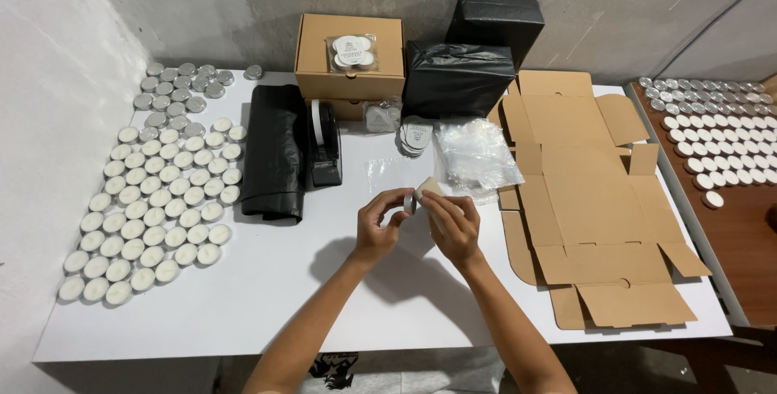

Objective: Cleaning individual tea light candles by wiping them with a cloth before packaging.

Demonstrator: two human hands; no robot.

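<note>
Two hands over the white table [267,297], near the tape dispenser [325,144]: left hand [380,228] pinching a tealight [409,201], right hand [453,228] pinching a small clear packet [429,190].

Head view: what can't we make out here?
- Small pale item pinched between left hand and right hand: mostly covered by fingers, kind unclear.
- Tea lights on the side table: cut off by the right edge.
- Closed cardboard box: contents hidden.
- Black-wrapped parcel: contents hidden by wrap.
- Round labels: too small to make out.
</note>
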